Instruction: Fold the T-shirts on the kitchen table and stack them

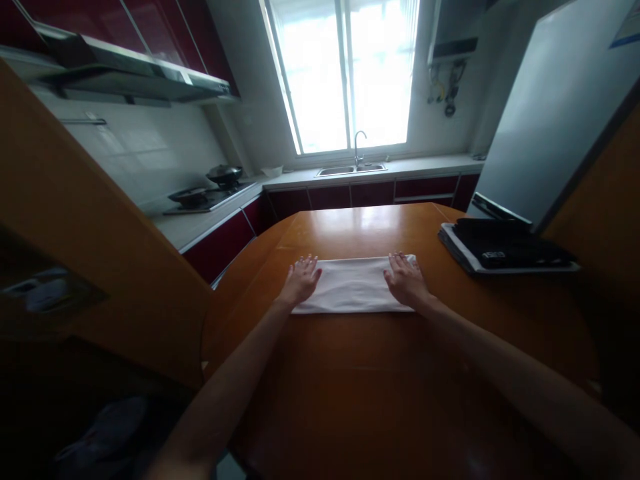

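Observation:
A white cloth, folded into a flat rectangle, lies on the brown wooden table. On its left end rests my left hand, palm down with the fingers stretched out. My right hand lies flat on the right end, its fingers spread a little and pointing away from me. Both hands press on top of the fabric without gripping it. Whether the cloth is a garment or a towel I cannot tell.
A stack of folded dark and white clothes sits on the table's right side, near the fridge. Beyond the table are a counter with a sink and a stove with a lidded wok. A wooden panel stands at left.

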{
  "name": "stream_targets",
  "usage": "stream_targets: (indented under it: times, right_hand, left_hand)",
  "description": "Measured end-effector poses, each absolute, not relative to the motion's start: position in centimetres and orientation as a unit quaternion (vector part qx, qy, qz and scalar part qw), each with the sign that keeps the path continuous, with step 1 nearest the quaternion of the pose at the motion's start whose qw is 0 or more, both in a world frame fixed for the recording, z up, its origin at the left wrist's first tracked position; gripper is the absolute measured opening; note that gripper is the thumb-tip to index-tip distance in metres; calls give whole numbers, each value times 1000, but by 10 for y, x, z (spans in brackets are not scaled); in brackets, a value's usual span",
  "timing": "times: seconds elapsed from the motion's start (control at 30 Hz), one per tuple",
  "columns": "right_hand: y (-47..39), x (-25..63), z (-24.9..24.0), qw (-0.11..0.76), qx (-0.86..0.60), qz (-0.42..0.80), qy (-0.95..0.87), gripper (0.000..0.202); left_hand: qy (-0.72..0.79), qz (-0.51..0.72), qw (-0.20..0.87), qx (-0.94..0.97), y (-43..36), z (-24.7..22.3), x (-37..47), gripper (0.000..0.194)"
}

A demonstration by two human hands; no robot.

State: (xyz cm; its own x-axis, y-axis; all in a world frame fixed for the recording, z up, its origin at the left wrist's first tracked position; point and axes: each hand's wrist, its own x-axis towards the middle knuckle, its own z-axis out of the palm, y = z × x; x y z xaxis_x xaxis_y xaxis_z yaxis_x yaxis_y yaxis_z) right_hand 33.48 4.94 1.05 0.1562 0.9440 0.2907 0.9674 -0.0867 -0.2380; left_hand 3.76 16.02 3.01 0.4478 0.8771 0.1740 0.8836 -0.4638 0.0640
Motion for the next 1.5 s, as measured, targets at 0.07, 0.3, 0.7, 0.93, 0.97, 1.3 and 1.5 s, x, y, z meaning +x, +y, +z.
stream_targets:
  times: [0.07, 0.3, 0.7, 0.93, 0.97, 1.3, 1.5]
  right_hand:
    - [71, 322, 17, 195, -727, -15, -658, 63]
    - [101, 338, -12, 131, -725, 28, -676, 65]
    - [94, 406, -28, 172, -772, 52, -610, 66]
    - [95, 444, -24, 315, -816, -7, -485, 54]
    - [93, 448, -23, 314, -820, -6, -479, 53]
    - [92, 434, -22, 274, -824, 18, -496, 40]
    - [89, 433, -20, 276, -820, 11, -500, 44]
  left_hand:
    - [-474, -88, 32, -876, 163, 30, 68, 57]
    - [-473, -74, -2, -878, 168, -5, 105, 59]
    - [-601, -66, -34, -796, 204, 1, 36, 64]
    - [-530, -143, 58, -834, 162, 12, 81, 60]
    - [-500, -143, 57, -852, 153, 11, 90, 60]
    - [-456, -45, -24, -888, 134, -4, 117, 63]
    - [-445, -61, -32, -893, 143, -5, 109, 60]
